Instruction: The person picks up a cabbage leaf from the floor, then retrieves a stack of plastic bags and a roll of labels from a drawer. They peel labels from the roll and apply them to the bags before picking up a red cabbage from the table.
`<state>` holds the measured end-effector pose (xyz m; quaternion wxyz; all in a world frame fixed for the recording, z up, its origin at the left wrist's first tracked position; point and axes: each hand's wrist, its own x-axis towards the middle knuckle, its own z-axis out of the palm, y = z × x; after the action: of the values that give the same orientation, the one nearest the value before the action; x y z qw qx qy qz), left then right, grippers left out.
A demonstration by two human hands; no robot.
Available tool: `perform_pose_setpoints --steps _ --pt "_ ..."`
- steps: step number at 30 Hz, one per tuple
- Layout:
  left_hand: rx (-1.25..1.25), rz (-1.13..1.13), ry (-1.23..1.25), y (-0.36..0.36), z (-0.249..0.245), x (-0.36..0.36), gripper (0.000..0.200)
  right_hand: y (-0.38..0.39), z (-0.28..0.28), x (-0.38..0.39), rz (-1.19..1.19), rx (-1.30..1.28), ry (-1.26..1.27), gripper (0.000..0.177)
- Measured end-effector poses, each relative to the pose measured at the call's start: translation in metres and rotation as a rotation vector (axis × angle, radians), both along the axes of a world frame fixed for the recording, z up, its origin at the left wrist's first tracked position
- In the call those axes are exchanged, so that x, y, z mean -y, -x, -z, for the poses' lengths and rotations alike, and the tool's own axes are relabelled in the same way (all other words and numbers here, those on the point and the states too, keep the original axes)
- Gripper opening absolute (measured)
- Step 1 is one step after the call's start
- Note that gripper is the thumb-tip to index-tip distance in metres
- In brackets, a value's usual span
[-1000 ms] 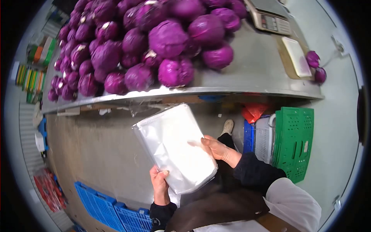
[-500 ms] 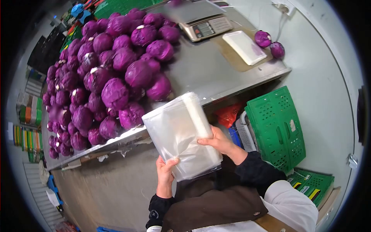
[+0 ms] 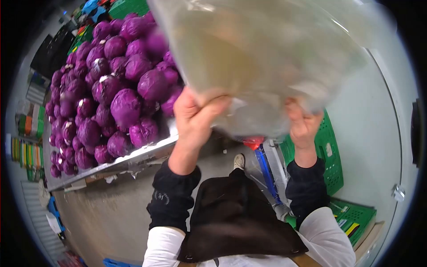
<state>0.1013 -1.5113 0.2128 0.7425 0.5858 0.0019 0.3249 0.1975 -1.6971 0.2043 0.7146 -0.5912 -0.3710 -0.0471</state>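
Note:
A stack of clear plastic bags [image 3: 267, 49] is raised close to the camera and blurred, covering much of the upper view. My left hand [image 3: 195, 118] grips its lower left edge, thumb over the plastic. At the lower right edge my right hand [image 3: 304, 124] is closed on the same bags, its fingertips partly blurred behind the film. Left of the bags lies a large heap of purple cabbages [image 3: 126, 107] on a metal table [image 3: 153, 153]. The bags hide the right part of the table.
A green perforated crate [image 3: 329, 151] stands upright at the right, by the pale wall. More green crates [image 3: 356, 218] lie below it. Something red [image 3: 253, 142] and a blue edge [image 3: 267, 171] show under the bags. One shoe [image 3: 239, 161] is on the floor.
Both hands have lifted the bags up and toward the camera, and they now cover the scale and white tray. The hands are farther apart.

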Motion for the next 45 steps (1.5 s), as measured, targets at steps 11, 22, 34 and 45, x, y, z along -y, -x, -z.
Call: perform_pose_setpoints --steps 11,22,34,45 --pt "-0.406 -0.087 -0.041 0.008 0.098 0.033 0.015 0.001 0.094 0.021 0.172 -0.307 0.528 0.023" --pt "-1.101 0.064 0.068 0.093 0.284 0.051 0.022 0.101 0.292 0.054 0.018 -1.053 0.962 0.039" --pt "-0.996 0.623 -0.545 0.068 0.131 -0.012 0.023 0.026 0.036 0.01 0.008 0.596 0.813 0.041" --pt "-0.346 0.164 -1.331 0.033 0.04 -0.028 0.068 0.003 0.087 0.021 -0.368 -0.104 1.038 0.03"
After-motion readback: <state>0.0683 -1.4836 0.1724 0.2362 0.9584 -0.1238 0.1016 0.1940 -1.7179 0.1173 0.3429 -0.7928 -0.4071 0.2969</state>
